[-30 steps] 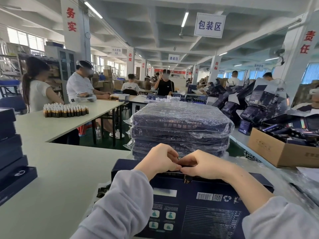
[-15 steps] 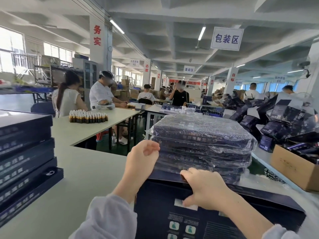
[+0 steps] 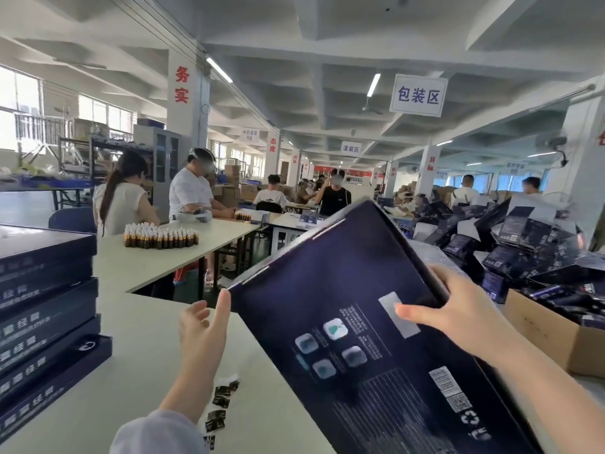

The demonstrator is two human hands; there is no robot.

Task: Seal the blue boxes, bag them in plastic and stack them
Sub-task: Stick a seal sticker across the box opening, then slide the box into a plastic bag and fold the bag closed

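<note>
A large flat dark blue box [image 3: 347, 306] is tilted up off the table, its printed back side facing me. My right hand [image 3: 458, 312] grips its right edge, thumb across the printed face and fingers curled behind. My left hand [image 3: 203, 326] is open beside the box's lower left corner, one fingertip touching that corner. A stack of several unbagged blue boxes [image 3: 42, 309] stands at the left edge of the table. The raised box hides the bagged stack behind it.
A strip of small dark stickers [image 3: 219, 401] lies on the pale table [image 3: 137, 371] near my left arm. A cardboard carton [image 3: 550, 332] with dark packs stands at right. Brown bottles [image 3: 160, 235] sit on the far table, where people work.
The box lay flat under both hands; my right hand has now lifted and tilted it upright. My left hand let go and opened beside it. The view swung left and up.
</note>
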